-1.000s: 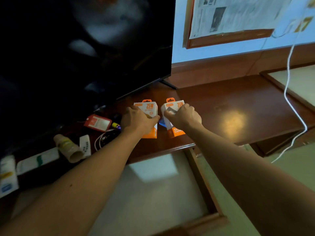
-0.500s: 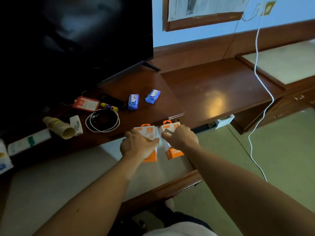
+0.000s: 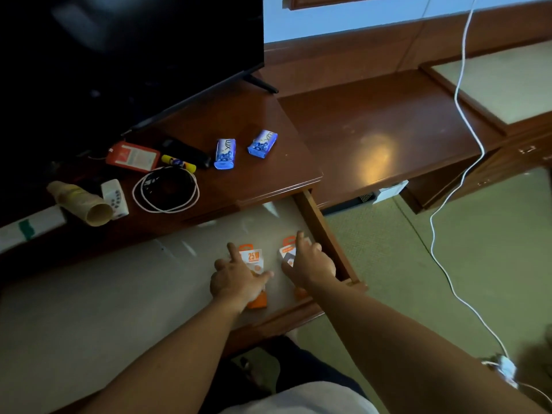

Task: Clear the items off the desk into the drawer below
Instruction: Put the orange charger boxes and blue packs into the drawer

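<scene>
Two orange-and-white charger boxes lie on the pale floor of the open drawer (image 3: 323, 234), near its right wall. My left hand (image 3: 236, 279) rests over the left charger box (image 3: 254, 257), index finger and thumb either side of it. My right hand (image 3: 310, 264) covers the right charger box (image 3: 288, 250) the same way. On the desk (image 3: 268, 180) above lie two blue soap packets (image 3: 224, 153) (image 3: 262, 144), a coiled white cable (image 3: 165, 189), a red card holder (image 3: 133, 156), a yellow glue stick (image 3: 178, 162), a white remote (image 3: 115, 198) and a tan tube (image 3: 79, 201).
A large dark TV (image 3: 119, 55) stands at the back of the desk. A white cord (image 3: 460, 85) hangs down on the right and trails over the green floor to a plug (image 3: 506, 369). A lower wooden shelf (image 3: 388, 135) extends to the right.
Both hands carried the two charger boxes off the desk's front edge and down into the drawer. The view has tilted downward with them.
</scene>
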### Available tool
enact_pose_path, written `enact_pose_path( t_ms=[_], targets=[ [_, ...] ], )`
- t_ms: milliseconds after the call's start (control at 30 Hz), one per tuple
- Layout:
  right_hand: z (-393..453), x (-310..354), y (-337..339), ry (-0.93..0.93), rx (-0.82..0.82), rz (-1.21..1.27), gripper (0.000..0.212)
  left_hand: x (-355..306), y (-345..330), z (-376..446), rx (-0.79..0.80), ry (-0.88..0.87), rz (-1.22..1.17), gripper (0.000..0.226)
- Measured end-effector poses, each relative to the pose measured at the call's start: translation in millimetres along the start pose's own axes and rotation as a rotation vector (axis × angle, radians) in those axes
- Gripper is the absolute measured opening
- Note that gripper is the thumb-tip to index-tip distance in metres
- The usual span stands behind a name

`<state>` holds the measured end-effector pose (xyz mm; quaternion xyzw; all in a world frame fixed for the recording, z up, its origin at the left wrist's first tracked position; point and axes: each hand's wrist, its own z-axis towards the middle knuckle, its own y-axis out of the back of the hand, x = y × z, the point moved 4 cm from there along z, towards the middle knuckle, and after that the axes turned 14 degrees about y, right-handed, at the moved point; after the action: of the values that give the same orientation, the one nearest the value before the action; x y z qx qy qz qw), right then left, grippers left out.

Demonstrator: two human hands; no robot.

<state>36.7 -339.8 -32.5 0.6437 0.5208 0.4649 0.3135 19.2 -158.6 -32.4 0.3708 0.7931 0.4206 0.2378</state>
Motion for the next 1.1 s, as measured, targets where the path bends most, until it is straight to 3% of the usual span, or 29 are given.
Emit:
enact_pose_path(
  t_ms=[100, 200, 400, 600, 867, 1100],
  targets=[
    [2.3, 0.2, -3.4, 0.047, 0.036, -0.11, 0.073, 4.2, -4.4, 7.5, 0.054, -0.04, 0.004, 0.121],
    [6.5, 2.3, -1.2, 0.07, 0.043, -0.242, 0.077, 4.8, -5.5, 12.6, 0.086, -0.086, -0.002, 0.099],
    [9.2, 8.8, -1.6, 0.318, 0.03, -0.346, 0.055, -1.3, -10.1, 17.0, 0.13, -0.132, -0.049, 0.087],
    [16.0, -12.6, 10.7, 0.291, 0.059, -0.306, 0.063, -12.2, -22.5, 7.5, 0.245, -0.216, -0.127, 0.071],
    [18.9, -18.4, 11.8, 0.305, 0.153, -0.251, 0.062, -36.0, -34.8, -3.0, 0.34, -0.257, -0.209, 0.082],
    [16.6, -19.5, 15.3, 0.31, 0.202, -0.224, 0.064, -46.1, -38.0, -3.4, 0.323, -0.2, -0.159, 0.088]
  ],
)
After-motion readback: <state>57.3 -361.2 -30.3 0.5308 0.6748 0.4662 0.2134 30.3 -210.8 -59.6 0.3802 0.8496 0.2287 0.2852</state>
